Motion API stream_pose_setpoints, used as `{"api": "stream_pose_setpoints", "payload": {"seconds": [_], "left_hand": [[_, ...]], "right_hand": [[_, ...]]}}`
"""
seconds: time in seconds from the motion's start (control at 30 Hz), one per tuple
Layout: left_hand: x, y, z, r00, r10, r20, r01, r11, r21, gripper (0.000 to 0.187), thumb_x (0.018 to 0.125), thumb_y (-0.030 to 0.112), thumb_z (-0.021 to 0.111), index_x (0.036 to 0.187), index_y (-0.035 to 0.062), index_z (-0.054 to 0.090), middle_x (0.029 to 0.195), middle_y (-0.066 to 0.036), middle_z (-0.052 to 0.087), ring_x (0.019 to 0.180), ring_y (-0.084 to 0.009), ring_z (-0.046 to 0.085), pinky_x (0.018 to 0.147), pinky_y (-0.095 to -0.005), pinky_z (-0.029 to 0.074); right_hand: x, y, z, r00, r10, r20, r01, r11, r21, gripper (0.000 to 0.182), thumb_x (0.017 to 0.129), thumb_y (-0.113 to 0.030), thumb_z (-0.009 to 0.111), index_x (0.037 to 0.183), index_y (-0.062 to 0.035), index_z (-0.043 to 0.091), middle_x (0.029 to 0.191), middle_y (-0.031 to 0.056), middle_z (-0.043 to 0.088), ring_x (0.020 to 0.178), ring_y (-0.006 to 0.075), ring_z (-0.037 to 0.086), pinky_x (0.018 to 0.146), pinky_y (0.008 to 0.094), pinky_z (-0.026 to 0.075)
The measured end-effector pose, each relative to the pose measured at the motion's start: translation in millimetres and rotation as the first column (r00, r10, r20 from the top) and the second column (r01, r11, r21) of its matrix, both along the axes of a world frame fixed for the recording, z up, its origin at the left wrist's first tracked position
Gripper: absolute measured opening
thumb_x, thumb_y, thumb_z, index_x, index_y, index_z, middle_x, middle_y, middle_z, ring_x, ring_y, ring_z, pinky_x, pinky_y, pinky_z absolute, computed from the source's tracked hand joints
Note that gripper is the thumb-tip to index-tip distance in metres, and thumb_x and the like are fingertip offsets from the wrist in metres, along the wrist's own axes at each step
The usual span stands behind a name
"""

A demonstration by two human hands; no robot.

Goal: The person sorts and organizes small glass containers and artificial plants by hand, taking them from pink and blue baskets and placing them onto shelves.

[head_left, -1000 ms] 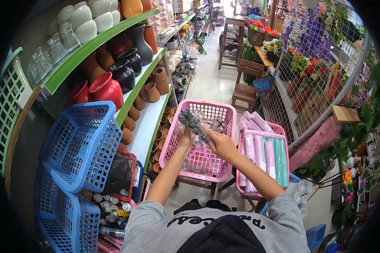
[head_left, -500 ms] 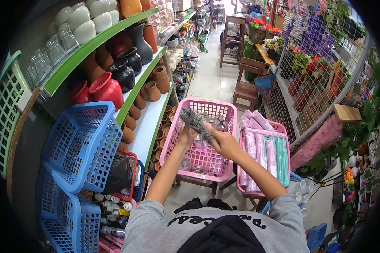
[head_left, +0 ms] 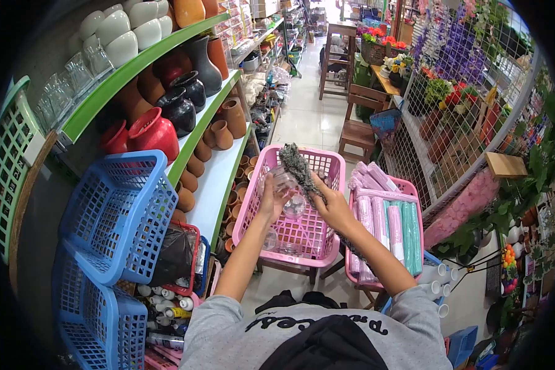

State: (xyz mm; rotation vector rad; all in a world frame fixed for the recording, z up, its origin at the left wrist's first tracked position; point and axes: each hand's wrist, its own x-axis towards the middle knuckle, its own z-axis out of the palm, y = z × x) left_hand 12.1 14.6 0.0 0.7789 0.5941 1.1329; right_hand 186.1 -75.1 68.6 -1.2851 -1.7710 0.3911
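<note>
A pink plastic basket (head_left: 320, 253) stands on a stool in front of me, with clear glass or plastic pieces inside. Over it, my left hand (head_left: 272, 198) holds a clear cup-like container (head_left: 283, 179) with its fingers wrapped round the side. My right hand (head_left: 332, 208) is closed on a grey-green fuzzy duster (head_left: 298, 168), which slants up against the container. Its other end hangs below the right wrist. A round clear piece (head_left: 294, 206) shows between the hands.
Beside it on the right is a pink basket (head_left: 420, 234) of wrapped pink and green rolls. Blue baskets (head_left: 120, 216) are stacked at the left, below shelves (head_left: 209, 209) of pots. A wooden chair (head_left: 357, 132) stands ahead; a wire rack (head_left: 450, 166) stands at the right.
The duster has swung more upright and to the right, uncovering the clear container in my left hand. My right hand has moved slightly right and down.
</note>
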Motion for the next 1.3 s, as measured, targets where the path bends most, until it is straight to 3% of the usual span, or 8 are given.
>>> {"api": "stream_pose_setpoints", "payload": {"seconds": [0.1,0.27,0.3,0.47,0.67,0.73,1.0,1.3], "left_hand": [[4.0,6.4,-18.9,0.999,-0.043,0.008,0.042,0.999,0.023,0.068,0.082,0.065,0.050,0.124,0.0108,0.048,0.115,-0.006,0.056,0.109,-0.0190,0.054,0.093,-0.0366,0.045],[10.8,2.7,-19.5,0.996,0.040,0.079,-0.053,0.984,0.169,0.079,0.082,0.065,0.051,0.134,0.0069,0.037,0.129,-0.009,0.049,0.113,-0.0211,0.053,0.099,-0.0374,0.041],[7.2,5.0,-19.8,0.985,0.034,0.168,-0.052,0.993,0.103,0.056,0.089,0.037,0.054,0.131,0.0050,0.038,0.123,-0.009,0.053,0.109,-0.0236,0.056,0.093,-0.0350,0.047],[-2.8,-8.4,-3.8,0.984,-0.080,0.162,0.053,0.985,0.164,0.063,0.086,0.036,0.058,0.135,0.0044,0.034,0.125,-0.013,0.052,0.113,-0.0234,0.054,0.094,-0.0340,0.047],[5.4,-5.3,-3.5,0.950,-0.065,0.306,0.075,0.997,-0.019,0.064,0.086,0.043,0.059,0.133,0.0047,0.038,0.123,-0.013,0.054,0.108,-0.0247,0.057,0.094,-0.0356,0.047],[1.3,-10.5,2.3,0.981,-0.081,0.178,0.075,0.996,0.037,0.062,0.086,0.046,0.057,0.129,0.0044,0.043,0.120,-0.012,0.056,0.107,-0.0245,0.057,0.094,-0.0366,0.047],[-8.8,-6.0,-11.5,0.958,-0.102,0.267,0.102,0.995,0.014,0.057,0.083,0.058,0.052,0.118,0.0124,0.055,0.110,-0.004,0.062,0.098,-0.0163,0.059,0.082,-0.0327,0.047],[-18.1,-6.8,5.6,0.981,-0.194,-0.022,0.195,0.965,0.174,0.075,0.080,0.066,0.052,0.127,0.0073,0.048,0.120,-0.010,0.058,0.106,-0.0217,0.057,0.095,-0.0357,0.042]], "right_hand": [[-9.7,-11.8,8.5,0.947,0.119,0.297,-0.117,0.993,-0.024,0.060,0.082,-0.011,0.055,0.139,-0.0219,0.038,0.087,0.0176,0.063,0.073,0.0360,0.063,0.066,0.0444,0.050],[-15.0,-10.7,12.2,0.982,0.059,0.178,-0.059,0.998,-0.006,0.059,0.082,-0.007,0.054,0.138,-0.0145,0.039,0.094,0.0207,0.063,0.081,0.0380,0.063,0.073,0.0420,0.050],[-13.6,-10.3,12.5,0.995,0.025,0.097,-0.022,0.999,-0.030,0.058,0.083,-0.009,0.054,0.138,-0.0175,0.039,0.090,0.0218,0.063,0.079,0.0384,0.063,0.071,0.0434,0.049],[-5.5,-2.8,8.6,0.993,-0.008,-0.116,0.006,1.000,-0.015,0.054,0.087,-0.012,0.053,0.138,-0.0185,0.039,0.078,0.0263,0.062,0.073,0.0404,0.063,0.069,0.0441,0.048],[-8.5,-8.5,22.1,0.995,0.073,0.070,-0.070,0.997,-0.034,0.051,0.087,-0.017,0.054,0.137,-0.0184,0.041,0.071,0.0252,0.061,0.064,0.0394,0.061,0.065,0.0435,0.048],[-5.6,-11.0,35.5,0.999,0.007,0.040,0.005,0.959,-0.284,0.051,0.087,-0.014,0.054,0.137,-0.0122,0.041,0.084,0.0288,0.061,0.071,0.0309,0.067,0.069,0.0398,0.049],[0.8,-2.3,-1.7,0.998,0.025,-0.065,-0.029,0.997,-0.070,0.049,0.090,-0.017,0.052,0.138,-0.0146,0.041,0.071,0.0252,0.061,0.067,0.0335,0.066,0.070,0.0377,0.049],[10.7,-2.9,13.8,0.992,0.047,-0.117,-0.066,0.984,-0.167,0.048,0.090,-0.016,0.052,0.136,-0.0102,0.041,0.118,0.0266,0.057,0.110,0.0371,0.057,0.094,0.0366,0.043]]}}
